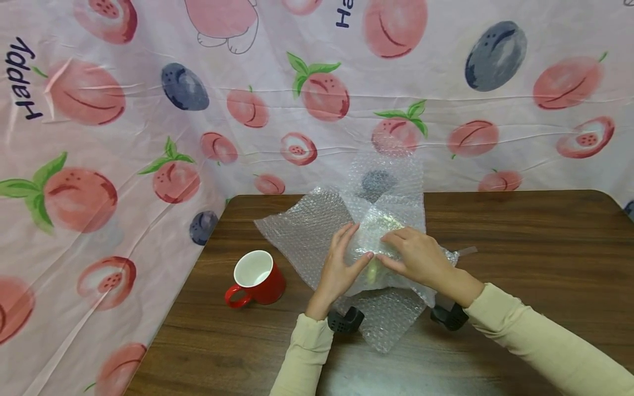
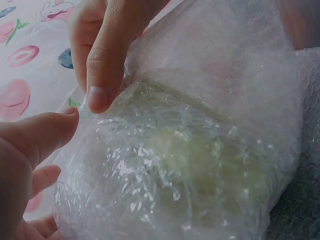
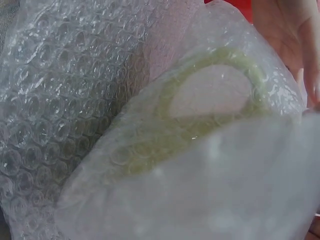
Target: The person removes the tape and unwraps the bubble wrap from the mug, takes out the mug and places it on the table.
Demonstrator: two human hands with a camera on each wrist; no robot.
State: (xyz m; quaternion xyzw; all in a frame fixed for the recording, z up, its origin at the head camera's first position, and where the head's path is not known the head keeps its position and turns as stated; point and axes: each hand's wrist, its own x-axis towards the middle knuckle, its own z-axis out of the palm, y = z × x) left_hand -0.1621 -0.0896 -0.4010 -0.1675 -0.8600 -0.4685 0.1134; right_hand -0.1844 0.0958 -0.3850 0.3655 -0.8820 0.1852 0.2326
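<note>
A yellow-green object (image 3: pixel 175 150) with a rounded, loop-like outline shows through a layer of bubble wrap (image 1: pixel 302 236); its exact kind is blurred by the bubbles. My left hand (image 1: pixel 339 269) lies along the left side of this bundle, fingers extended and spread from the thumb. From the other side, my right hand (image 1: pixel 421 256) pinches the upper layer of the wrap between thumb and fingers. The two thumbs come close together over the front of the bundle. In the left wrist view the right thumb (image 2: pixel 102 75) points down at the wrap's edge, with the left fingers (image 2: pixel 40 135) beside it.
A red mug (image 1: pixel 267 283) with a white inside stands left of the wrap on the brown wooden table (image 1: pixel 535 258). Behind the table hangs a fruit-printed cloth (image 1: pixel 307 132). A strip of clear tape (image 1: pixel 467 251) sticks out right of the bundle.
</note>
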